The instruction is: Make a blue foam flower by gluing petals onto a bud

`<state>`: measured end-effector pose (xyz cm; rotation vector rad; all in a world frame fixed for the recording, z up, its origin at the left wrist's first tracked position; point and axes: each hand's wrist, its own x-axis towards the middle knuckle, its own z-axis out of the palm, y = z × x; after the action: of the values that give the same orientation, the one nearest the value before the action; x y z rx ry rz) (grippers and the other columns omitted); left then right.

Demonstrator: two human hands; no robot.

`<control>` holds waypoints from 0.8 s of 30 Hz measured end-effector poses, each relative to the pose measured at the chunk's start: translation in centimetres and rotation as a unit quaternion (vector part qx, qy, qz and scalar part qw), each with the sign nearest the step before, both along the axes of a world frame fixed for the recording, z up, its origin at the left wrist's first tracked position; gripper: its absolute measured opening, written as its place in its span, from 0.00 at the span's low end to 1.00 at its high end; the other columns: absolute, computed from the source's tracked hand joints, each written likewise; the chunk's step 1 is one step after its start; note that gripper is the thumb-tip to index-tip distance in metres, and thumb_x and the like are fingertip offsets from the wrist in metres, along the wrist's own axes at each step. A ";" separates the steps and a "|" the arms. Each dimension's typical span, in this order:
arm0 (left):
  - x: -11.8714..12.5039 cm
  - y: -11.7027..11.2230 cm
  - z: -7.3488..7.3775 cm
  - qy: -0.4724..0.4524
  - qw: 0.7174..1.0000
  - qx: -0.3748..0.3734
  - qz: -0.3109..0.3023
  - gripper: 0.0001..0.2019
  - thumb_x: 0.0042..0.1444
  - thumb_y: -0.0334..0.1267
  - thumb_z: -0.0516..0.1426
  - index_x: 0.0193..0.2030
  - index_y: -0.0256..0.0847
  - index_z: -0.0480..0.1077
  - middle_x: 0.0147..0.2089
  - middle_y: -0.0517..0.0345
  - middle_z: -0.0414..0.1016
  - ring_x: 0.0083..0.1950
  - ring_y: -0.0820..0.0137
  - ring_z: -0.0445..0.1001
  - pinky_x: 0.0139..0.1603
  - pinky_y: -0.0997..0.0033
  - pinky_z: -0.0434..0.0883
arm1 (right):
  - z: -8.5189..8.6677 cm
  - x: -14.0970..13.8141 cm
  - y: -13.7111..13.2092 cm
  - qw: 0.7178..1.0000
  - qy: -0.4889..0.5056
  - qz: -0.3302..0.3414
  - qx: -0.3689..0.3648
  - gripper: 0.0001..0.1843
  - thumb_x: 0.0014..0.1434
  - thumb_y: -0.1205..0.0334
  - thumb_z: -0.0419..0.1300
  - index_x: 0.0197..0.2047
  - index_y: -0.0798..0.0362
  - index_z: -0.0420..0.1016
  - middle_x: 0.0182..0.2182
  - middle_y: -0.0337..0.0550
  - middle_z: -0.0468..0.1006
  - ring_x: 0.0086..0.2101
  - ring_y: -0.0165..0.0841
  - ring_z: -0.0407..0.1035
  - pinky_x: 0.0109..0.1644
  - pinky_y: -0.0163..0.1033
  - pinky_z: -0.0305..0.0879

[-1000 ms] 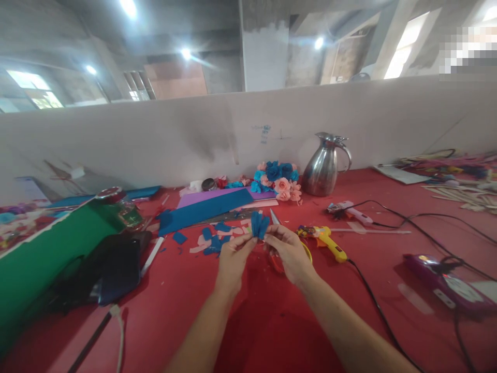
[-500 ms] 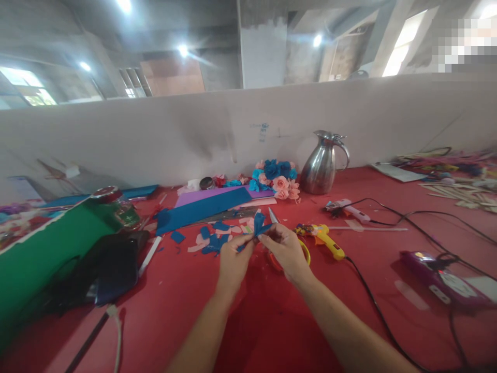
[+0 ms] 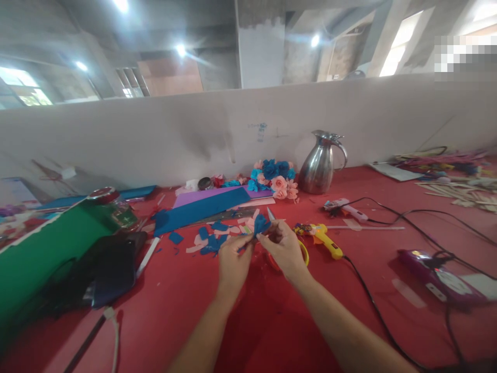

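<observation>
My left hand [image 3: 233, 259] and my right hand [image 3: 283, 248] meet above the red table [image 3: 272, 321], both pinched on a small blue paper flower piece [image 3: 260, 225]. The blue piece sticks up between the fingertips. Under my right hand lie scissors [image 3: 305, 254] with a yellow handle loop, their blade tip showing beyond my fingers. Blue and pink paper scraps [image 3: 215, 238] lie just beyond my left hand.
A yellow glue gun [image 3: 324, 238] and a white glue gun [image 3: 344, 207] lie right of my hands with black cords. A steel jug [image 3: 320, 163], finished paper flowers [image 3: 275, 178], blue and purple sheets [image 3: 202, 207], a green sheet [image 3: 46, 254], a black bag [image 3: 104, 269] and a purple device [image 3: 438, 274] surround them.
The blue piece was held up as a fuller fan; it has since been folded or turned smaller between my fingertips, and both hands have dropped slightly.
</observation>
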<state>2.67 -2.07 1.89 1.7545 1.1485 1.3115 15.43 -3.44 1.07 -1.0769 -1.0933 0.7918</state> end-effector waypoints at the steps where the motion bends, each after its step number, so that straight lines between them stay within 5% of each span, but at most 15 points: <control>1: 0.0 0.0 0.0 -0.003 1.000 0.007 0.004 0.10 0.50 0.34 0.58 0.37 0.48 0.80 0.38 0.55 0.82 0.38 0.62 0.75 0.44 0.63 0.69 | 0.0 0.0 -0.1 1.000 -0.011 -0.012 -0.002 0.09 0.50 0.61 0.62 0.34 0.51 0.66 0.29 0.37 0.73 0.26 0.29 0.66 0.30 0.34 0.62; 7: 0.2 0.0 0.0 -0.091 0.990 -0.106 -0.028 0.10 0.48 0.35 0.60 0.36 0.45 0.81 0.37 0.54 0.82 0.41 0.61 0.76 0.47 0.63 0.68 | 1.0 -0.4 -0.8 0.997 -0.032 -0.069 0.031 0.16 0.49 0.62 0.63 0.40 0.49 0.62 0.33 0.37 0.70 0.25 0.28 0.65 0.27 0.34 0.60; 11: 0.4 0.0 0.1 -0.178 0.961 -0.198 -0.067 0.11 0.45 0.38 0.63 0.37 0.41 0.81 0.34 0.54 0.81 0.38 0.64 0.75 0.45 0.67 0.68 | 1.4 -0.1 -1.1 0.995 0.021 -0.059 0.081 0.11 0.54 0.63 0.58 0.41 0.49 0.61 0.35 0.38 0.68 0.28 0.28 0.67 0.29 0.35 0.61; 24: 0.1 0.6 -0.9 -0.218 0.955 -0.176 -0.096 0.09 0.44 0.36 0.64 0.35 0.42 0.81 0.32 0.57 0.79 0.36 0.68 0.73 0.44 0.70 0.67 | 2.3 0.6 -1.6 0.980 -0.103 -0.039 0.165 0.10 0.50 0.72 0.55 0.33 0.49 0.71 0.38 0.44 0.67 0.35 0.34 0.66 0.33 0.38 0.64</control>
<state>2.76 -1.43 0.97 1.2075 0.8704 1.2083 16.05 -5.08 3.39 -0.9254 -1.2980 0.4216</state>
